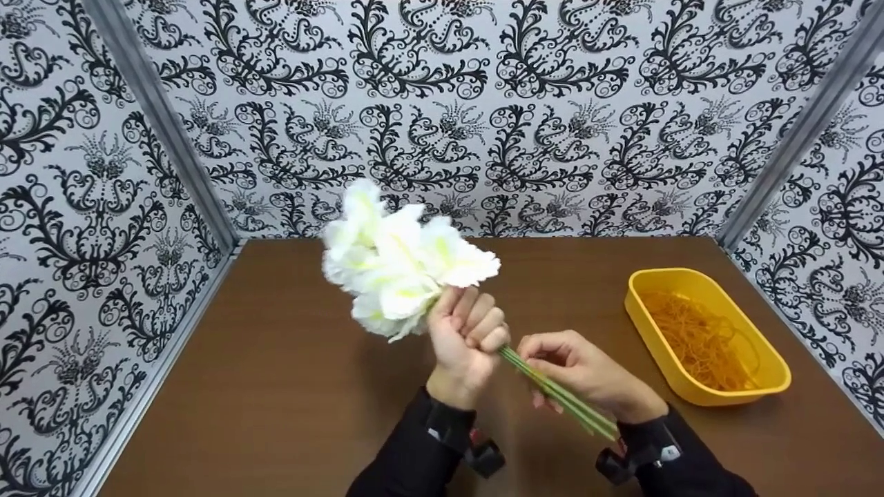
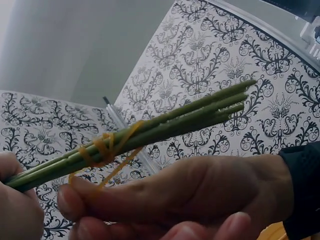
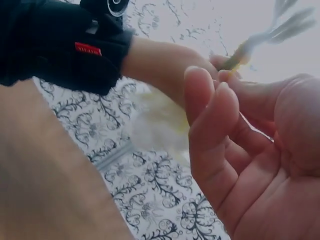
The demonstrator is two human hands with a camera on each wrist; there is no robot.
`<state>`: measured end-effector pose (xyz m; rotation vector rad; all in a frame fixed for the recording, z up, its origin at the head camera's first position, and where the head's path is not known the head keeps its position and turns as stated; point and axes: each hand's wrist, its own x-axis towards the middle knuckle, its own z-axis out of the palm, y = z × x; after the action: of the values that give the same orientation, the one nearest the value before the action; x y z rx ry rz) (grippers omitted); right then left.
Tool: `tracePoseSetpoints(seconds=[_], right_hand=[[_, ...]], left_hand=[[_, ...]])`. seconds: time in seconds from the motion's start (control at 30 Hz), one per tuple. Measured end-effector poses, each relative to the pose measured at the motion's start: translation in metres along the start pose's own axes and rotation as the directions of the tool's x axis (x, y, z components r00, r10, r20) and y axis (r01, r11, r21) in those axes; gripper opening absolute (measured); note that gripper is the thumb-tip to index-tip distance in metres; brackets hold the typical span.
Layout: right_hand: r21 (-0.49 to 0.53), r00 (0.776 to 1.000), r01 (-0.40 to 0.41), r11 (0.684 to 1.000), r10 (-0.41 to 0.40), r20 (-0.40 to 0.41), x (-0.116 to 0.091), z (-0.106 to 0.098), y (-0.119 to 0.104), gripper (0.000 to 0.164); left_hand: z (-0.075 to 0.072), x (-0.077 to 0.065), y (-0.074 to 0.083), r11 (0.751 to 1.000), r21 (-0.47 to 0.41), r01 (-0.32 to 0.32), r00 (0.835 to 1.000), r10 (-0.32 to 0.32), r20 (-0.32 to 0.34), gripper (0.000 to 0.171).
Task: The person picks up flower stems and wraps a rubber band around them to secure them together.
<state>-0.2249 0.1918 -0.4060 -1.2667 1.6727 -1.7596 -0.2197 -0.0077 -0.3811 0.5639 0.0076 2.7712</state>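
Note:
My left hand (image 1: pixel 466 342) grips a bunch of white artificial flowers (image 1: pixel 407 266) by the stems, just under the blossoms. The green stems (image 1: pixel 570 397) slant down to the right, past my right hand (image 1: pixel 587 373). In the left wrist view a yellow-orange rubber band (image 2: pixel 102 150) is wound several times round the stems. One loop of it stretches away to the thumb and fingers of my right hand (image 2: pixel 200 190), which pinch it. The right wrist view shows the right fingers bent close to the stems (image 3: pixel 235 60), with blurred white blossoms (image 3: pixel 160 125) behind.
A yellow tray (image 1: pixel 652 331) at the right of the brown table (image 1: pixel 290 400) holds a heap of loose rubber bands (image 1: pixel 697 338). Patterned panels (image 1: pixel 442 124) with grey metal posts (image 1: pixel 166 124) enclose the table at the back and both sides.

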Motion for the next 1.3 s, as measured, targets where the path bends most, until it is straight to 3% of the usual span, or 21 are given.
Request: tracePoseSetpoints(seconds=[0.17, 0.47, 0.57, 0.7, 0.8, 1.07, 1.3], right_hand=[[-0.089, 0.999, 0.03, 0.996, -0.028, 0.019, -0.001, -0.001, -0.008, 0.027], [-0.148, 0.996, 0.067, 0.987, -0.058, 0.065, -0.009, -0.007, -0.021, 0.039], [-0.186, 0.998, 0.055, 0.981, -0.054, 0.01, -0.013, -0.008, -0.03, 0.041], [-0.27, 0.99, -0.027, 0.962, -0.012, -0.142, -0.018, -0.008, -0.042, 0.04], [-0.328, 0.978, -0.073, 0.942, 0.003, -0.209, -0.019, -0.006, -0.047, 0.04], [-0.522, 0.988, -0.059, 0.851, -0.026, -0.153, -0.013, 0.012, -0.038, 0.039], [-0.61, 0.977, -0.156, 0.777, 0.029, -0.212, -0.006, 0.026, -0.027, 0.021]], left_hand=[[-0.001, 0.002, 0.0, 0.996, -0.088, 0.0, 0.997, 0.006, 0.073, 0.046], [0.001, 0.003, 0.014, 0.995, -0.023, -0.093, 0.995, 0.093, 0.031, 0.051], [0.001, 0.004, 0.018, 0.993, -0.012, -0.12, 0.992, 0.121, 0.031, 0.049], [0.002, 0.006, 0.02, 0.99, 0.022, -0.14, 0.99, 0.139, 0.031, 0.048], [0.002, 0.006, 0.02, 0.987, 0.057, -0.147, 0.989, 0.146, 0.019, 0.049], [0.002, 0.006, 0.015, 0.966, 0.178, -0.188, 0.981, 0.195, -0.023, 0.053], [0.001, 0.007, 0.014, 0.952, 0.248, -0.178, 0.977, 0.201, -0.07, 0.057]])
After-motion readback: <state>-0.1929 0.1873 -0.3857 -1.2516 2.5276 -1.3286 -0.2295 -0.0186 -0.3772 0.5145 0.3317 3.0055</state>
